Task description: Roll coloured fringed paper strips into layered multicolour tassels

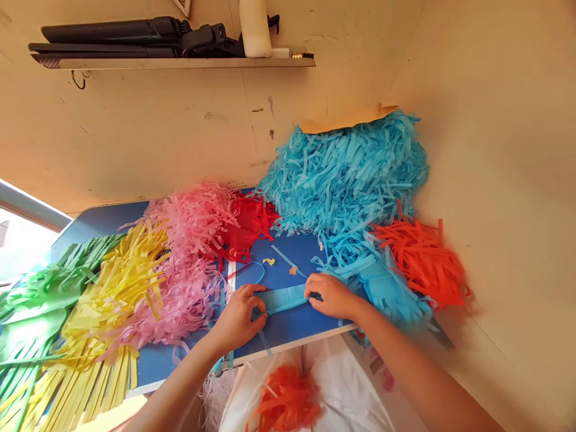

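Blue paper strip [283, 298]: left hand [238, 315] and right hand [330, 295] grips clamp its ends.

Spotting no readable lettering, label, brand or number anywhere: nothing legible on the folded blue paper strip [283, 298], nothing on the blue table [292, 329] beneath it, nothing on the shelf [180, 62] above that table.

Left hand [240, 315], right hand [330, 295] palms down, close together, fingers bent.
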A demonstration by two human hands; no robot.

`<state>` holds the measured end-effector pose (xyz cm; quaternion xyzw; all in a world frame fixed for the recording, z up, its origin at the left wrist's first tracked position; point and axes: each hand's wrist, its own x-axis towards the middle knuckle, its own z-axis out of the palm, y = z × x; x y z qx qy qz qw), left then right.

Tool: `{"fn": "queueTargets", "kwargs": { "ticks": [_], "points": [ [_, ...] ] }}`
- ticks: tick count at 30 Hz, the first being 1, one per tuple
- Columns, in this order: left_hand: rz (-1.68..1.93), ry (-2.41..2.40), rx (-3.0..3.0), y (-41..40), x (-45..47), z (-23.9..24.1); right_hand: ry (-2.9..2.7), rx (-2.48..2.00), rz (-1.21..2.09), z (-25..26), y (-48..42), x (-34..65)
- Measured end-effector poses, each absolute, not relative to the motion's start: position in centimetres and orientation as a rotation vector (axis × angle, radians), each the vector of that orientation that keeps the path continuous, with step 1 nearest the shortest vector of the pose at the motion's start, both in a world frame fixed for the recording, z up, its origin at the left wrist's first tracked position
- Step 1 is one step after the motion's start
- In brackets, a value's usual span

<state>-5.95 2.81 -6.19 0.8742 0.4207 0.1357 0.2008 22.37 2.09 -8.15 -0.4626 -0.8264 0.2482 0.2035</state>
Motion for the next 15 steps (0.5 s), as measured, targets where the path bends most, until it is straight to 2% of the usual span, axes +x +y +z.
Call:
{"fn": "queueTargets", "kwargs": {
  "ticks": [15],
  "points": [
    [0.41, 1.086, 2.361, 3.55, -6.79, -6.26, -2.309, -1.29, 0.683, -8.22, 2.1, 22.37]
  ]
}}
